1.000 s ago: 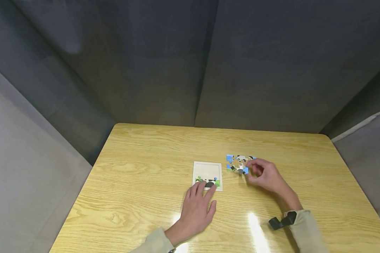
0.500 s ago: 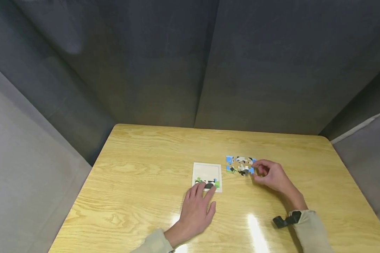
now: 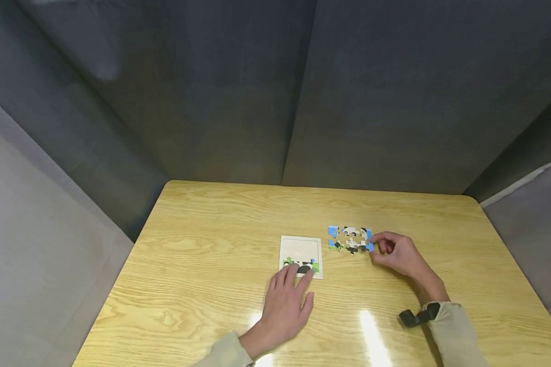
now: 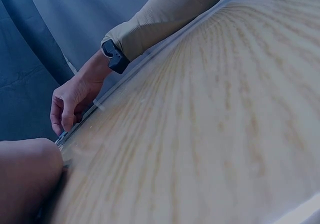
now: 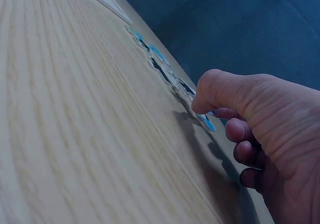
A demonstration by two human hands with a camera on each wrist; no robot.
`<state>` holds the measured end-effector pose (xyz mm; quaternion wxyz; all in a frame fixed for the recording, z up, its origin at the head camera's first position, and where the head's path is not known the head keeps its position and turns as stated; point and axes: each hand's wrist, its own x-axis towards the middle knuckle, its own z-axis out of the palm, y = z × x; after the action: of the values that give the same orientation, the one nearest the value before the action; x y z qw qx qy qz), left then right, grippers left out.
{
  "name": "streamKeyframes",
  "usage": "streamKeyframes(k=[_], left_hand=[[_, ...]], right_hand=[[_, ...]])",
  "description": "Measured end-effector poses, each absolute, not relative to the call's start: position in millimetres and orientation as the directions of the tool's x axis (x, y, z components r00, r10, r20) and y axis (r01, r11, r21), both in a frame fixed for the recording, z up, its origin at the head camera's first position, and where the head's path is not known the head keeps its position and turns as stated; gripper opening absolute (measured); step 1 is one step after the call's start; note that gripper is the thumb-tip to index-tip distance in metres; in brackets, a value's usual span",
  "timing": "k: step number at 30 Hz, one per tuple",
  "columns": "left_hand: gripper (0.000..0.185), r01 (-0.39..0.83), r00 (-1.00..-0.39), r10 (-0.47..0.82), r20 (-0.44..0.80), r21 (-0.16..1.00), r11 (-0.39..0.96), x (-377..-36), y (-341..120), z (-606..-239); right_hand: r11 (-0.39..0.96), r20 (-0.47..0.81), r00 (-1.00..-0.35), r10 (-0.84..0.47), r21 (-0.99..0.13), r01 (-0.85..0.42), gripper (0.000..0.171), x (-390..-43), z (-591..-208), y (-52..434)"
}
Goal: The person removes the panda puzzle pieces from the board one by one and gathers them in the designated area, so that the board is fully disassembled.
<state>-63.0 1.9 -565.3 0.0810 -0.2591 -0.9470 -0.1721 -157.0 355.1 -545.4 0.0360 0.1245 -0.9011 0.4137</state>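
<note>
My left hand (image 3: 282, 308) lies palm down, its fingers resting on the lower edge of a pale puzzle tray (image 3: 301, 238). A row of joined green, black and white pieces (image 3: 305, 267) fills the tray's lower part, partly under the fingertips. To the right, my right hand (image 3: 400, 255) pinches a blue-edged puzzle piece (image 5: 207, 123) between thumb and index finger, at the right end of a group of loose pieces. That group shows blue, white and black panda parts, such as a white piece (image 3: 350, 231). Its other fingers are curled in the right wrist view.
The wooden table (image 3: 211, 244) has a back edge that meets a dark curtain (image 3: 229, 102). Grey panels (image 3: 32, 244) stand on both sides. A black wrist device (image 3: 420, 316) sits at the right sleeve's cuff.
My right hand has moved a little to the right with the blue-edged piece, which now sits at the right end of the loose group. The left hand has stayed in place.
</note>
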Motion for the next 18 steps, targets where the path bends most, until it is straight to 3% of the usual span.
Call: streamKeyframes(k=[18], left_hand=[[0.049,0.518,-0.854,0.47,0.223,0.29,0.805,-62.9,1.9,-563.9]], right_hand=[[0.657,0.074,-0.974,-0.213,-0.727,-0.199,0.024,-161.0,-544.4,362.3]])
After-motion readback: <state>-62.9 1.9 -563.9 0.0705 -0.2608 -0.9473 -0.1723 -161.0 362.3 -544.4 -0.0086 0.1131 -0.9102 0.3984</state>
